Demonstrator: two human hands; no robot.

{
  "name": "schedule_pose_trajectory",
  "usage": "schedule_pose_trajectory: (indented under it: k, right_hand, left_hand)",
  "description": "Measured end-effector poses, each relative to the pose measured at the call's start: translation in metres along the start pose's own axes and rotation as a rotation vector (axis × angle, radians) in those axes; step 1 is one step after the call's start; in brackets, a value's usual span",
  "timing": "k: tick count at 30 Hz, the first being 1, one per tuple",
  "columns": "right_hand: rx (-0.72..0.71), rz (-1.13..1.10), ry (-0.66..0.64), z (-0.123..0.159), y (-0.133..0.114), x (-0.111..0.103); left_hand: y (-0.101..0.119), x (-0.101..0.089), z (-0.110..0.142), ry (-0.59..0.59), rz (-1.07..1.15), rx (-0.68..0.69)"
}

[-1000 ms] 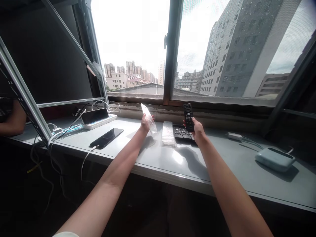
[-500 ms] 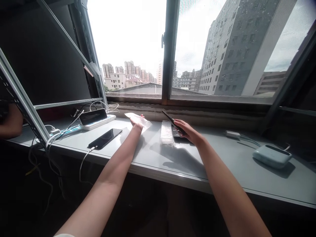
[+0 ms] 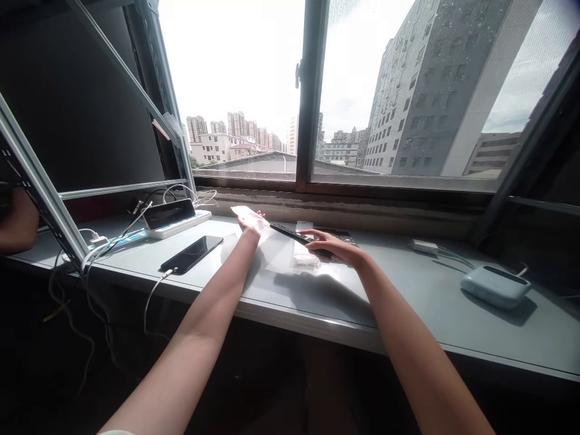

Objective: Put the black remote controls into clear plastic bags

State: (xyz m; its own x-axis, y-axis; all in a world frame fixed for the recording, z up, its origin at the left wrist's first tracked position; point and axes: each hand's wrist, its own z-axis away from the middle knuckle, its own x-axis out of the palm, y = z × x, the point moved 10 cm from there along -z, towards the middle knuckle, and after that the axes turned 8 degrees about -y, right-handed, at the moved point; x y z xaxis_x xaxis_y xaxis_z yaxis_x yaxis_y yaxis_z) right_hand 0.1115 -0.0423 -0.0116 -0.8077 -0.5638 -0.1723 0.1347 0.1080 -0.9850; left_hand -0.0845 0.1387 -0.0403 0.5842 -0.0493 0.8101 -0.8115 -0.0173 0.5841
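Observation:
My left hand [image 3: 252,228] is closed on a thin clear plastic bag [image 3: 248,214], which catches the light above the desk. In my right hand [image 3: 334,245] is a long, slim black remote control [image 3: 290,232], tilted with its far end at the bag's right edge. Whether that end is inside the bag or only beside it, I cannot tell. Below the remote lies a stack of clear plastic bags [image 3: 305,260], partly covered by my right hand. Another black item with buttons [image 3: 348,237], apparently also a remote, lies behind that hand.
A black phone [image 3: 192,254] with a white cable lies left of my left arm. A second phone [image 3: 170,213] leans on a white power strip [image 3: 203,217]. Metal shelving [image 3: 43,181] stands at left, near another person's arm [image 3: 20,220]. A blue-grey device [image 3: 495,285] sits at right.
My right hand has moved left and lowered the remote control, bringing its tip from above the bag stack to the bag in my left hand. My left hand has barely moved.

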Motion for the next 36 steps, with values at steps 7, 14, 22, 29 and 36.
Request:
schedule_pose_trajectory:
  k: [7,14,22,29,36]
  right_hand:
    - [0.052,0.055,-0.065,0.001,0.002,0.005]
    - [0.063,0.208,-0.096,-0.002,0.004,0.006]
    - [0.071,0.234,-0.05,-0.005,0.006,0.003]
    - [0.098,0.263,0.048,-0.006,0.002,0.002]
    - [0.108,0.238,0.143,-0.003,-0.003,0.002]
  left_hand:
    - [0.004,-0.001,0.019,0.169,0.196,0.072]
    - [-0.002,0.018,0.025,0.017,0.126,0.053]
    - [-0.008,0.032,0.031,-0.036,0.081,0.025]
    - [-0.015,0.038,0.031,-0.057,0.05,0.008]
    - [-0.021,0.042,0.03,-0.101,0.033,0.022]
